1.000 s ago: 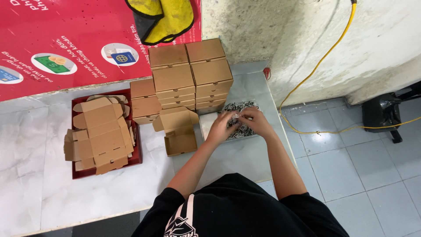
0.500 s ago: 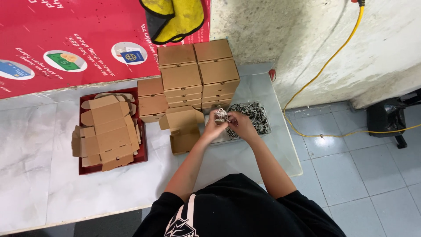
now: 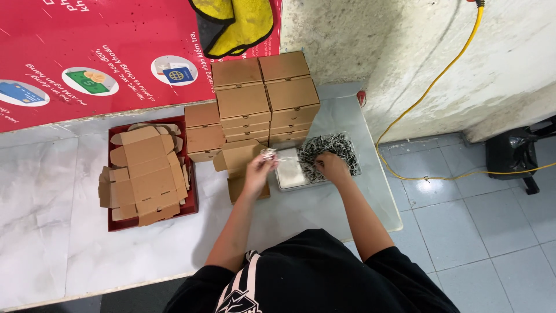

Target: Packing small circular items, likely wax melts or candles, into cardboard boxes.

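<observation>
Apart now, right hand fingers dig into the tray while left hand pinches a small piece.

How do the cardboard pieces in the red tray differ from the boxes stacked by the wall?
The cardboard pieces lie flat and unfolded, flaps splayed; the stacked boxes are folded up and closed. The pieces form a loose, uneven heap inside the red tray; the boxes stand in neat columns directly on the table. Both are plain brown cardboard.
</observation>
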